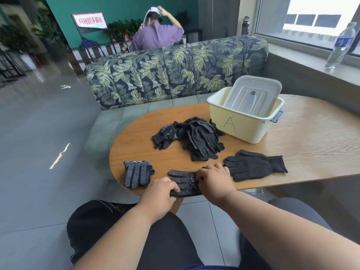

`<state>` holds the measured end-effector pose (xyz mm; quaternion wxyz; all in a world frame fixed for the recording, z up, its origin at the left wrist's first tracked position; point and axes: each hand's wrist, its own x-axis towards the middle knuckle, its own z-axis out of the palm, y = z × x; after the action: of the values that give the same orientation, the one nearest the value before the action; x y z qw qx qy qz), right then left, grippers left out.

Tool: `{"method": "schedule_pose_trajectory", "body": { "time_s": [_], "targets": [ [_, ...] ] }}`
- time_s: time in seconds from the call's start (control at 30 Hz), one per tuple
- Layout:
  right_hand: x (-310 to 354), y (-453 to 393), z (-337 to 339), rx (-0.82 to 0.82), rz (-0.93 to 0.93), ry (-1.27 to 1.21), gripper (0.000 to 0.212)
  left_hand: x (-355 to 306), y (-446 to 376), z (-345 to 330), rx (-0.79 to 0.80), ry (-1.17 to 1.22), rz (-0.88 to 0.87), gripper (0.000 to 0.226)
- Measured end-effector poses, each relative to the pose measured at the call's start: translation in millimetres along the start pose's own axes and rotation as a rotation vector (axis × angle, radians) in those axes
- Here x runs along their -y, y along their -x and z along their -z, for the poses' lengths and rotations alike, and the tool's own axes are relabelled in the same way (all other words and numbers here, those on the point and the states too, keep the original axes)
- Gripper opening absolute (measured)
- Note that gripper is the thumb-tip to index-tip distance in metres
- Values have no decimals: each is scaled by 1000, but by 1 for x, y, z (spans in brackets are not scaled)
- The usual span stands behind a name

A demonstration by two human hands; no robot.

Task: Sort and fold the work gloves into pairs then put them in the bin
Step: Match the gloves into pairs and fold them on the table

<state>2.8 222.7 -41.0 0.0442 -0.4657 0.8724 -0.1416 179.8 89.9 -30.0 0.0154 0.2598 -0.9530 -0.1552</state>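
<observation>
Both your forearms reach in, knuckles up. Your left hand (162,189) presses curled fingers on the dotted glove (184,184) at the worktop (311,133) edge. Your right hand (214,178) has a pinching grip on its cuff end.

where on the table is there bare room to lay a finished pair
Bare wood lies right of the bin, beyond the plain gloves, and between the folded dotted gloves and the pile. The near edge is crowded by both hands.
</observation>
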Motion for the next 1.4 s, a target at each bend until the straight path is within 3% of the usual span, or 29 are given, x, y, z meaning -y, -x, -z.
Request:
{"method": "schedule_pose_trajectory", "body": {
  "time_s": [0.33, 0.5, 0.77, 0.83, 0.93, 1.03, 1.13, 1.27, 1.4],
  "targets": [
    [3, 13, -4, 7, -48, -1, 58, -2, -11, 14, -21, 202, 39, 18],
    [2, 13, -6, -9, -54, -25, 57, -12, -19, 13, -48, 315, 110, 23],
    [-6, 14, -10, 0, -73, -83, 52, -31, -40, 1, -46, 255, 124, 28],
    [-9, 12, -10, 10, -89, -138, 45, -32, -41, -7, -112, 215, 99, 32],
    [-14, 11, -11, 4, -81, -160, 31, -32, -41, -17, -230, 122, 64, 22],
    [-17, 11, -12, -77, -76, -147, 26, -36, -41, -22, -206, -16, -19, 10],
    [-17, 10, -6, -54, -132, -176, 42, -37, -40, -26, -192, -158, -88, 24],
    [-15, -1, 11, 43, -208, -103, 75, -51, -28, -20, -181, -246, -55, 48],
    [-13, -9, 23, 188, -314, -291, 74, -70, -14, -24, -93, -352, -19, 78]
  ]
}}
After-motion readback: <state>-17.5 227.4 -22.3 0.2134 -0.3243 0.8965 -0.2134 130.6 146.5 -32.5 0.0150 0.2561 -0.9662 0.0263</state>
